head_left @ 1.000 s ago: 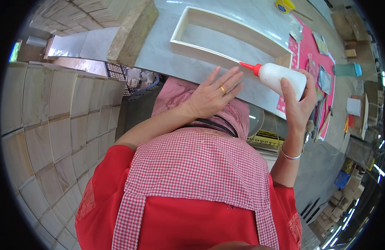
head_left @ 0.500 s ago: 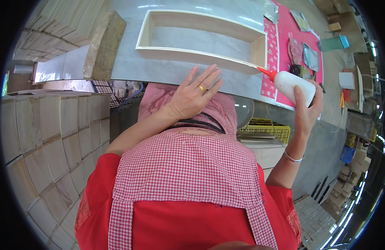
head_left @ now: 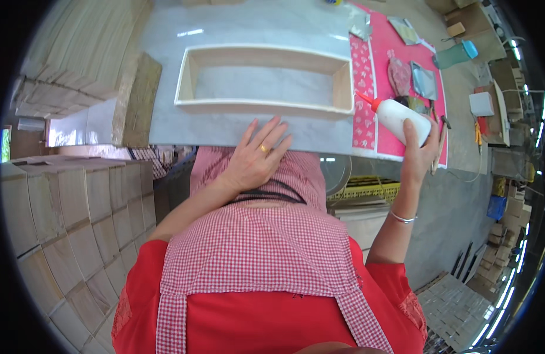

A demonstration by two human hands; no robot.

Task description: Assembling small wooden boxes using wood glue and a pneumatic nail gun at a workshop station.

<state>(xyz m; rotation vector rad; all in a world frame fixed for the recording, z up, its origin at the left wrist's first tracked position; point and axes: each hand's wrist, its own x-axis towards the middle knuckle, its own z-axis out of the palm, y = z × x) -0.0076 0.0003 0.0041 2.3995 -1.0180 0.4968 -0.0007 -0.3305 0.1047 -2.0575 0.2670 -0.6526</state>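
A long rectangular wooden frame (head_left: 266, 107) lies on the grey tabletop (head_left: 319, 130), with a pale line along its upper edges. In my right hand (head_left: 419, 143) is a white squeeze bottle (head_left: 399, 123) with a red nozzle, tilted so that its tip points left, close to the frame's right end. A silver bangle circles that wrist. My left hand (head_left: 258, 154), wearing a gold ring, is held at the table's near edge with fingers stretched out. It grips nothing and sits just in front of the frame's near side.
A wooden block (head_left: 138, 100) and stacked thin boards (head_left: 78, 47) stand at the left. More stacked wooden pieces (head_left: 78, 212) rise below. On the right, a pink patterned cloth (head_left: 381, 65) carries a pink bundle and packets; a teal bottle (head_left: 455, 55) lies beyond. A yellow crate (head_left: 367, 190) is under the table.
The view has shifted, so the table sits lower. The nozzle tip has come off the frame's near right corner and now hangs just right of it. My left hand stays spread.
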